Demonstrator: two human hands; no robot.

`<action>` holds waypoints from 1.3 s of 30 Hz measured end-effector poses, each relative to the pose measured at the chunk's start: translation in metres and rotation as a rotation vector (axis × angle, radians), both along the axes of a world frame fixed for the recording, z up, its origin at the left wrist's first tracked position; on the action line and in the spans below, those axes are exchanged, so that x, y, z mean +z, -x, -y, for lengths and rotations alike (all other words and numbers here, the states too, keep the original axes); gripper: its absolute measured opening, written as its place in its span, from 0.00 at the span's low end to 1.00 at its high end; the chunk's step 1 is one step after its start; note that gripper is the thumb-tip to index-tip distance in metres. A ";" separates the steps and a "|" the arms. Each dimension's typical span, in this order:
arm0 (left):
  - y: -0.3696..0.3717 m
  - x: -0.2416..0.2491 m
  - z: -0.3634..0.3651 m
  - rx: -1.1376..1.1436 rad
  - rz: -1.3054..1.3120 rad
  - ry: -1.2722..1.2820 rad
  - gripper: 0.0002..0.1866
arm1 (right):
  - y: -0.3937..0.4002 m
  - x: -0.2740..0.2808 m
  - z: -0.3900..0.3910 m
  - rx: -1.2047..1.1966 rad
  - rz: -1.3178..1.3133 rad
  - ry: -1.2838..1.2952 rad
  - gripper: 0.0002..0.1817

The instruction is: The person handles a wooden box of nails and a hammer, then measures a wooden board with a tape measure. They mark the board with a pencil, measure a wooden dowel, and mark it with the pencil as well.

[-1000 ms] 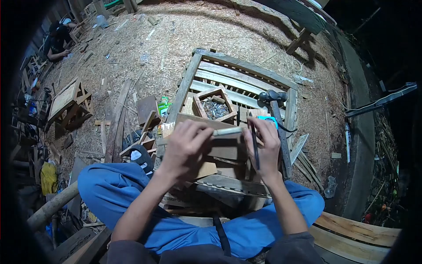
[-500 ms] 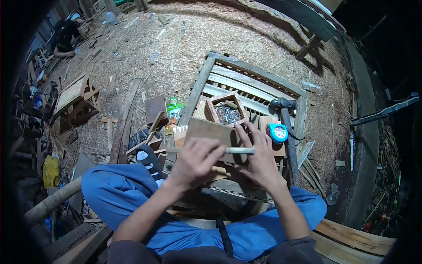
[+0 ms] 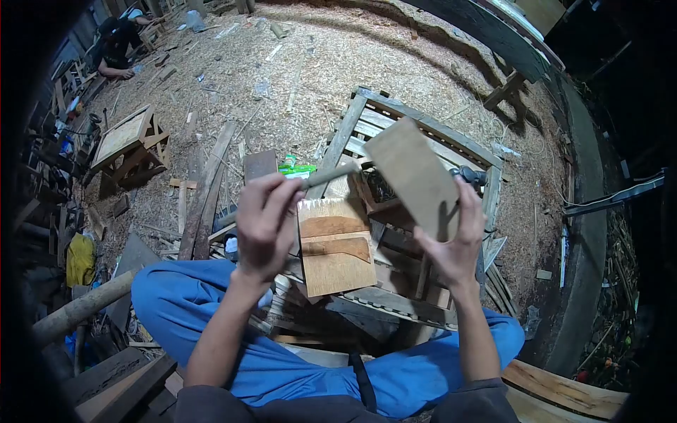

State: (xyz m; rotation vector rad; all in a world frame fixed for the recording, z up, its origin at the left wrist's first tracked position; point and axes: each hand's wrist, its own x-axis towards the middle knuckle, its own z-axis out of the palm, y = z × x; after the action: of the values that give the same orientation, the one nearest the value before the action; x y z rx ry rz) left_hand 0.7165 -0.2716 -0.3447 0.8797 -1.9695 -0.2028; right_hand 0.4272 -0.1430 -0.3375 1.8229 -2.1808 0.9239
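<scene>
My left hand point(image 3: 264, 222) is closed around a slim pale stick point(image 3: 335, 175) that points up and to the right. My right hand point(image 3: 458, 240) grips a flat wooden board point(image 3: 412, 176) by its lower right edge, holding it tilted in the air. Below and between the hands, a lighter wooden panel point(image 3: 338, 271) lies on the slatted frame. On that panel rest two darker shaped wood pieces point(image 3: 337, 225). Behind the raised board, a wooden box point(image 3: 384, 206) of small metal bits is partly hidden. Only the head of a hammer point(image 3: 471, 175) shows beside it.
The slatted wooden frame point(image 3: 423, 127) stands in front of my crossed legs. Wood shavings and offcuts cover the ground. A small wooden stool point(image 3: 127, 144) is at the left, and another person point(image 3: 116, 53) crouches at the far left. A long bench point(image 3: 486, 42) stands at upper right.
The board has been lifted and turned up to the right by my right hand, uncovering the panel and shaped pieces. My left hand moved left with the stick. The blue tape measure is now hidden.
</scene>
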 end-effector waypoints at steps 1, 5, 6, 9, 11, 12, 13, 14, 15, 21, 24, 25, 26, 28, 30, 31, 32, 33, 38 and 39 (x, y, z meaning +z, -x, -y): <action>-0.005 0.001 0.004 0.032 -0.012 -0.022 0.14 | 0.004 0.000 0.003 -0.060 0.006 0.027 0.57; -0.016 0.002 0.010 0.101 0.032 -0.071 0.12 | 0.004 0.001 0.006 -0.217 0.055 0.017 0.57; -0.015 0.002 0.009 0.095 0.030 -0.067 0.12 | 0.000 0.000 0.006 -0.223 0.052 0.022 0.57; -0.010 -0.001 0.005 0.038 0.038 -0.108 0.12 | -0.016 -0.008 0.005 -0.172 0.128 -0.024 0.60; -0.003 -0.001 0.004 0.014 0.038 -0.088 0.13 | -0.029 -0.018 0.003 -0.113 0.135 -0.079 0.60; 0.002 0.000 0.002 0.007 0.041 -0.069 0.14 | -0.036 -0.023 0.001 -0.092 0.155 -0.097 0.59; 0.007 0.001 -0.001 -0.008 0.057 -0.058 0.14 | -0.045 -0.025 -0.001 -0.074 0.196 -0.130 0.58; 0.013 -0.001 -0.004 -0.034 0.056 -0.055 0.14 | -0.051 -0.026 -0.004 -0.055 0.239 -0.160 0.58; 0.018 -0.004 -0.006 -0.085 0.053 -0.101 0.14 | -0.052 -0.028 -0.008 0.020 0.278 -0.148 0.55; 0.062 -0.009 -0.028 -0.297 0.111 -0.107 0.16 | -0.047 -0.019 -0.057 0.121 0.338 -0.150 0.44; 0.086 -0.005 -0.045 -0.343 0.165 -0.120 0.14 | -0.042 -0.020 -0.088 0.076 0.291 -0.121 0.39; 0.095 -0.006 -0.051 -0.368 0.169 -0.114 0.14 | -0.039 -0.022 -0.099 0.082 0.307 -0.137 0.38; 0.104 -0.010 -0.056 -0.408 0.185 -0.089 0.14 | -0.037 -0.025 -0.109 0.089 0.324 -0.152 0.38; 0.117 -0.022 -0.068 -0.472 0.228 -0.043 0.14 | -0.031 -0.029 -0.124 0.037 0.263 -0.118 0.36; 0.128 -0.027 -0.081 -0.528 0.282 -0.054 0.15 | -0.024 -0.031 -0.137 0.007 0.130 -0.118 0.34; 0.133 -0.028 -0.086 -0.549 0.262 -0.049 0.16 | -0.018 -0.032 -0.141 -0.016 0.126 -0.027 0.31; 0.137 -0.028 -0.090 -0.566 0.270 -0.044 0.16 | -0.011 -0.034 -0.146 -0.033 0.133 -0.021 0.31; 0.140 -0.026 -0.091 -0.587 0.292 -0.019 0.16 | -0.002 -0.033 -0.151 -0.060 0.189 -0.009 0.30; 0.145 -0.009 -0.096 -0.689 0.314 0.102 0.19 | 0.016 0.002 -0.163 -0.159 0.052 -0.004 0.31; 0.142 -0.004 -0.096 -0.717 0.301 0.105 0.21 | 0.016 0.006 -0.160 -0.160 -0.025 0.009 0.33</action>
State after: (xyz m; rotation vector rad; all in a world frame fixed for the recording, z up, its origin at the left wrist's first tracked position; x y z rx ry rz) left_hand 0.5744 -0.1754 -0.3488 0.1028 -2.4910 -0.3876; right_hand 0.4113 0.0166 -0.3319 1.6181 -2.2643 0.8709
